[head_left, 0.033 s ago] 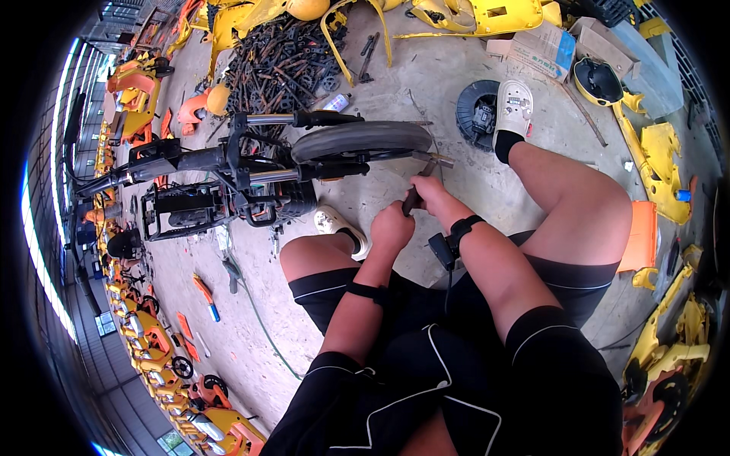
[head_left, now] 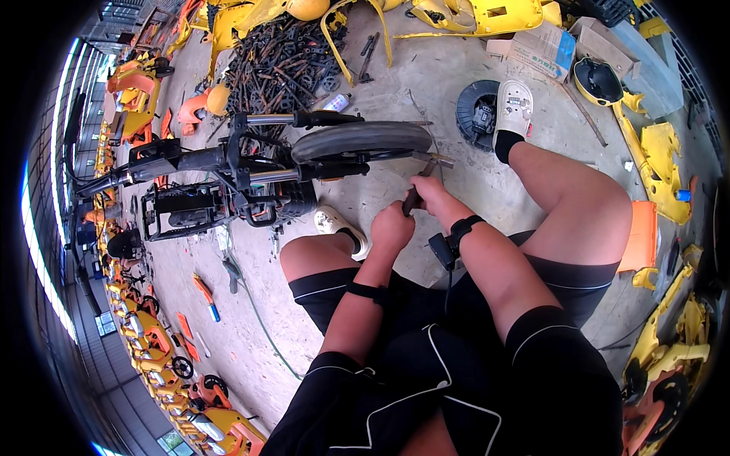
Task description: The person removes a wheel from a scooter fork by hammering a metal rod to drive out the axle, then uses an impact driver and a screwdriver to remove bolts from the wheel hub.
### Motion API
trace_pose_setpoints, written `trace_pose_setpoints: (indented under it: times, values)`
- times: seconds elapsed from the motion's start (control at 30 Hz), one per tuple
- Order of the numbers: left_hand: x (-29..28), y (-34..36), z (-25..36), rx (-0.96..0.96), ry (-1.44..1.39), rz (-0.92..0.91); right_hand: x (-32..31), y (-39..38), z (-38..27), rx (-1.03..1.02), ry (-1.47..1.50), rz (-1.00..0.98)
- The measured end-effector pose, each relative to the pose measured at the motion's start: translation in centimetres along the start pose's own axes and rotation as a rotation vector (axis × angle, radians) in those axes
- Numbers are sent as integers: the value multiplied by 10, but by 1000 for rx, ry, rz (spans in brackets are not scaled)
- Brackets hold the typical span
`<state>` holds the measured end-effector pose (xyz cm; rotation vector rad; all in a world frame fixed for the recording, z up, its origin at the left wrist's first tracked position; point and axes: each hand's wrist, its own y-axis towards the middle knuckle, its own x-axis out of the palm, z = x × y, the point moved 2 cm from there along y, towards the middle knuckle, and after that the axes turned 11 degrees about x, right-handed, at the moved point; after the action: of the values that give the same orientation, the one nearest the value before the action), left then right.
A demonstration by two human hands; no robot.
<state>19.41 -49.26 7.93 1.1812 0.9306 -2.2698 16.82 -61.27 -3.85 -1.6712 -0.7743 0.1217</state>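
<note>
- seated on the concrete floor (head_left: 456,83), legs spread, with a bike wheel (head_left: 361,140) lying tyre-up right in front of the knees
- left hand (head_left: 391,228) curled into a tight fist around the dark handles of a pair of pliers (head_left: 417,190), just below the wheel's right end
- right hand (head_left: 430,190) closed over the same pliers from the other side, fingers wrapped, touching the left hand or very nearly
- pliers nose pointing up toward a metal bit sticking out at the right end of the wheel; can't tell if the tips actually bite on it, too small
- black band with a small box (head_left: 449,243) strapped on the right wrist, below and right of the wheel
- wheel attached to a black bike frame (head_left: 198,182) stretching off to its left, basket and handlebar at the far end
- white shoe (head_left: 338,224) tucked right under the wheel, other white shoe (head_left: 513,110) out to the wheel's right, beside a round black hub part (head_left: 475,114)
- heap of rusty dark metal parts (head_left: 281,64) beyond the wheel, yellow plastic panels (head_left: 456,15) further past that
- cardboard box (head_left: 540,45) well off to the upper right of the wheel
- orange and yellow bike bits scattered left of the wheel, along the wall side
</note>
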Motion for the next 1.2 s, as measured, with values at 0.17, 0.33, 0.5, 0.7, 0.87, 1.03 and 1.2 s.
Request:
trace_pose_setpoints:
  times: [0.17,0.33,0.5,0.7,0.87,1.03,1.2]
  values:
    - [1,0,-1,3,3,4,0,-1,0,-15,18,-32]
    - [2,0,-1,-3,-2,8,0,0,0,-16,18,-35]
    - [2,0,-2,1,-10,6,0,1,0,0,25,-20]
    - [4,1,-4,16,-10,17,-1,1,0,6,30,-23]
    - [4,1,-4,13,-13,17,0,0,-1,-15,18,-29]
    - [4,2,-3,13,4,0,0,0,0,-16,28,-24]
    - [3,2,-2,9,-6,-2,0,-3,-1,-8,27,0]
